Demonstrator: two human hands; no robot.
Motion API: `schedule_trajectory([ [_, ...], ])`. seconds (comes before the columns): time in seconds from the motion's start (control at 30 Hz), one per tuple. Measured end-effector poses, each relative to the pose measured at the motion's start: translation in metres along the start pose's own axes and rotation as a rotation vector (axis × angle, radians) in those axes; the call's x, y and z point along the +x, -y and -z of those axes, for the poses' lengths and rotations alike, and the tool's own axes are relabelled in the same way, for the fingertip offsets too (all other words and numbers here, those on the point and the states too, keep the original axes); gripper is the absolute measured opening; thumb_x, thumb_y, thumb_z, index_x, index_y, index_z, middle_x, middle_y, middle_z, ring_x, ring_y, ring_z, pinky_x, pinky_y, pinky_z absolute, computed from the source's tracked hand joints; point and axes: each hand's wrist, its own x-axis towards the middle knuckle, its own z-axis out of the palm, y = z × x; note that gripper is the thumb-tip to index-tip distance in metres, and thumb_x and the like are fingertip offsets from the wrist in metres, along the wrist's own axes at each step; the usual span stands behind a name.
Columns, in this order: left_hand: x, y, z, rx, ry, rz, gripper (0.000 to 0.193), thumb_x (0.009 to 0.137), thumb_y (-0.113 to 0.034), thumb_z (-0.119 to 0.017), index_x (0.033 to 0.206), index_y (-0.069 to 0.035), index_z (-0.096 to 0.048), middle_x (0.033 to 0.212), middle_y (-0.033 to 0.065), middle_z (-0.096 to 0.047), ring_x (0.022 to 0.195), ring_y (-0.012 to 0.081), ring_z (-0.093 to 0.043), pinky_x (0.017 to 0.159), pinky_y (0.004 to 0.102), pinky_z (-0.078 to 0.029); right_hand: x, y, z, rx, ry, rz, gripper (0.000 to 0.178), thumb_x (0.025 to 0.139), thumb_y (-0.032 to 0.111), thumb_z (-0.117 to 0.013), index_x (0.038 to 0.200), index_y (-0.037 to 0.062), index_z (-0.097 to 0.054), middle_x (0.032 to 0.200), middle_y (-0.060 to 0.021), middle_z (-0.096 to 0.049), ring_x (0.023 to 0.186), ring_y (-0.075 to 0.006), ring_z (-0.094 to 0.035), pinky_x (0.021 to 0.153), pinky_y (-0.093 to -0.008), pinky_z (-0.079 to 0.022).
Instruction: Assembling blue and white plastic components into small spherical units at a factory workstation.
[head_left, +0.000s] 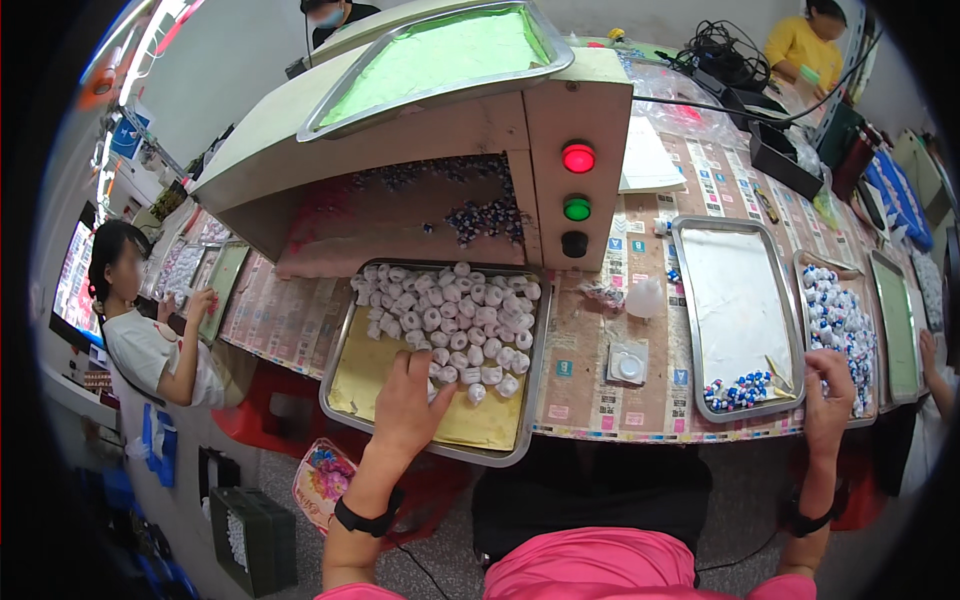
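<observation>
My left hand (405, 405) reaches over a metal tray (530, 410) with a yellowish lining. Its thumb and fingers are apart and touch the near edge of a cluster of small white round pieces (470, 320), each with a dimple or hole. To the right, my right hand (828, 400) is raised at the edge of a pale-lined tray (735, 290), with fingers bent together. Whatever they may hold is too small to make out. In that tray's near end lie small blue, white and red pieces (740, 390), beside thin brass-coloured tweezers-like prongs (779, 372).
A box-shaped machine (575, 110) with lit red and green buttons stands behind the left tray, a green-lined tray (440, 65) on top. More blue-white pieces (835, 320) fill a tray at right. A translucent bottle (644, 298) stands mid-table. Co-workers sit left, right and behind.
</observation>
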Motion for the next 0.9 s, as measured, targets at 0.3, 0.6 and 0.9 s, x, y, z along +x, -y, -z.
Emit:
schedule_trajectory([
  [0.3, 0.001, 0.013, 0.003, -0.194, -0.169, -0.082, 0.022, 0.085, -0.008, -0.061, 0.106, 0.000, -0.060, 0.098, 0.0152, -0.061, 0.093, 0.0308, -0.058, 0.083, 0.0370, -0.044, -0.004, 0.023, -0.026, 0.074, 0.092, 0.037, 0.015, 0.076, -0.006, -0.063, 0.089, 0.0010, -0.067, 0.089, -0.0102, -0.064, 0.085, -0.0224, -0.061, 0.073, -0.0310, -0.048],
  [0.6, 0.015, 0.001, 0.008, -0.772, -0.110, 0.389, 0.021, 0.093, -0.015, -0.054, 0.111, -0.003, -0.056, 0.099, 0.0069, -0.064, 0.062, 0.0060, -0.052, 0.049, 0.0193, -0.041, -0.009, 0.024, -0.047, 0.038, 0.343, 0.124, 0.015, 0.074, 0.001, -0.065, 0.089, 0.0046, -0.066, 0.089, -0.0098, -0.063, 0.089, -0.0291, -0.056, 0.080, -0.0381, -0.045],
  [0.9, 0.017, 0.047, 0.003, -2.146, 0.100, 0.641, 0.037, 0.099, -0.025, -0.045, 0.130, -0.005, -0.047, 0.095, 0.0090, -0.061, 0.060, 0.0087, -0.049, 0.037, 0.0175, -0.032, 0.006, 0.032, -0.073, -0.164, 0.564, 0.114, 0.017, 0.073, 0.008, -0.064, 0.090, 0.0057, -0.067, 0.085, -0.0105, -0.062, 0.087, -0.0305, -0.056, 0.078, -0.0401, -0.045],
])
